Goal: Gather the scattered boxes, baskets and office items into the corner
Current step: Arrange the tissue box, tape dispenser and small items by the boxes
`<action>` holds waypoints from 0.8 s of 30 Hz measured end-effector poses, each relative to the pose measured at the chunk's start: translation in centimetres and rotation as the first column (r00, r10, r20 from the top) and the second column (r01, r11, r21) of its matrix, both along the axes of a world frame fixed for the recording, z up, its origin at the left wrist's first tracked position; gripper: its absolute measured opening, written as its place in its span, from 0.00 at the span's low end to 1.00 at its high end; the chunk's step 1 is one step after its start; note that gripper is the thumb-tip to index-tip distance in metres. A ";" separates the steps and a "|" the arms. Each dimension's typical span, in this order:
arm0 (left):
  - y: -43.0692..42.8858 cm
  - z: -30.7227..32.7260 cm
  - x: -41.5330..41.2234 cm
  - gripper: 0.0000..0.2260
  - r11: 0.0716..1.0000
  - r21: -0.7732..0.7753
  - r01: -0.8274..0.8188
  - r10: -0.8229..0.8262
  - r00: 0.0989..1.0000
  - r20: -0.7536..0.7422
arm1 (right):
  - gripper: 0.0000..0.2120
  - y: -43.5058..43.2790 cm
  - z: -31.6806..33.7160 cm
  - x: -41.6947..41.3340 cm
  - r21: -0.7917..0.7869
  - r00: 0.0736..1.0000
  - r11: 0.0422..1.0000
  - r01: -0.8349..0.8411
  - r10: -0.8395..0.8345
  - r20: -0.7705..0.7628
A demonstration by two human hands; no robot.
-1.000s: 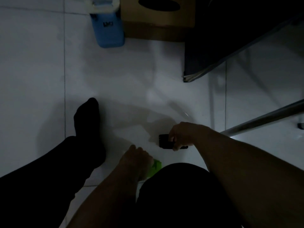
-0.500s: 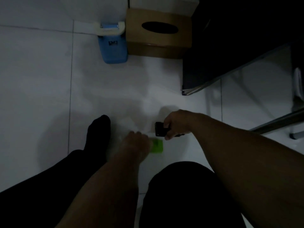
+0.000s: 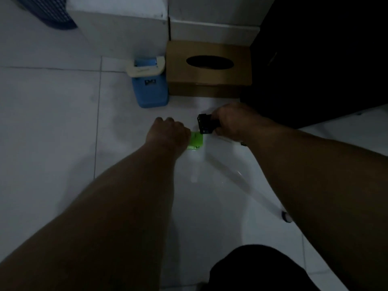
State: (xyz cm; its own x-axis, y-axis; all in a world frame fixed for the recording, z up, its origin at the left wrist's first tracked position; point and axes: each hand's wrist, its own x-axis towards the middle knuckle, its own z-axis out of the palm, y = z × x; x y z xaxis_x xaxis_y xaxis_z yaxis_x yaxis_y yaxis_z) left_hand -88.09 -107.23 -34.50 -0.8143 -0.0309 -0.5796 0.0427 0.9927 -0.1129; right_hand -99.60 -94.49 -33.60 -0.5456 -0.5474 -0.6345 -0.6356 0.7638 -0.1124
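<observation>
1. Head view, looking down in dim light at the pale tiled floor (image 3: 52,127). My landmark is the brown cardboard box (image 3: 210,80) with an oval slot in its top, standing on the floor against the white skirting at the far side.
2. My left hand (image 3: 168,133) is nearer to me than the cardboard box and a little to its left. The knuckles are up and the fingers are curled down, grasping a small bright green item (image 3: 196,141). Only the right end of that item shows past my hand, so I cannot tell what it is or whether it rests on the tile.
3. My right hand (image 3: 233,122) is on the near side of the cardboard box, in front of its right half. It is clenched round a small black item (image 3: 204,123), whose squarish end sticks out to the left of my fist.
4. The black item sits on the box side of the green item and very close to it. I cannot tell whether they touch.
5. A blue container (image 3: 150,91) with a cream top stands just left of the cardboard box, close against its side.
6. A white block (image 3: 126,26) rises behind and to the left of the box. Farther left, a dark woven basket (image 3: 48,13) is cut off by the frame.
7. A dark cabinet (image 3: 325,59) stands close against the right side of the box.
8. My knee (image 3: 258,269), in dark cloth, is well on the near side of the box.
</observation>
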 end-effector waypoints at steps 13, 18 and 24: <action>-1.2 -1.5 -5.7 0.13 0.999 -0.003 -0.054 0.054 0.995 -0.085 | 0.14 0.3 -1.2 -3.0 0.004 0.980 0.982 0.191 -0.190 -0.065; -2.0 -2.4 -7.0 0.12 0.996 0.019 -0.088 0.089 0.991 -0.098 | 0.15 -0.5 -1.4 -3.6 0.014 0.972 0.973 0.231 -0.230 -0.048; -2.4 -3.0 -8.0 0.13 0.990 0.080 -0.118 0.125 0.988 -0.092 | 0.18 -1.2 -1.7 -4.5 0.020 0.960 0.960 0.281 -0.281 0.005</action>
State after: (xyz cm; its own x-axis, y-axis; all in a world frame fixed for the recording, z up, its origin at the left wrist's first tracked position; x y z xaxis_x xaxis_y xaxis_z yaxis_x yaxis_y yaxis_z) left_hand -96.07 -109.65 -37.51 -0.8595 -0.0931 -0.5027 -0.0863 0.9956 -0.0368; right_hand -104.09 -95.74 -35.35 -0.6707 -0.3608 -0.6480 -0.3941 0.9135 -0.1007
